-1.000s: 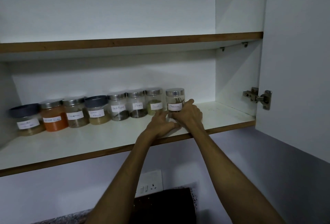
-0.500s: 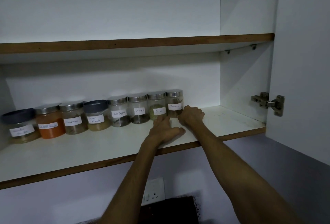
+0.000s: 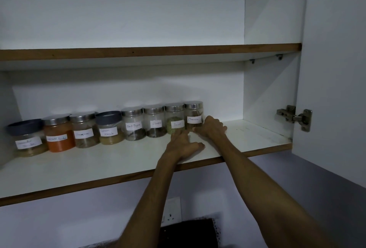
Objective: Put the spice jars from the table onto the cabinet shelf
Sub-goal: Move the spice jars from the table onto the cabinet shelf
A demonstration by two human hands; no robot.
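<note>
Already the cinnamon jar (image 3: 194,115) stood shelved; the right hand (image 3: 213,128) loosely touched it, the left hand (image 3: 183,144) lay empty. A careless withdrawal could topple it.

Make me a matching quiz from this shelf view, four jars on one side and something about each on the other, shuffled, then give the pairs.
Column one:
1. Cinnamon jar
2. Garam Masala jar
3. Cloves jar
4. Orange-filled jar

Column two:
A. dark grey lid
B. between Black Pepper and Fennel
C. right end of the row, right hand beside it
D. second from the left end

Pairs: 1-C, 2-A, 3-B, 4-D
</note>
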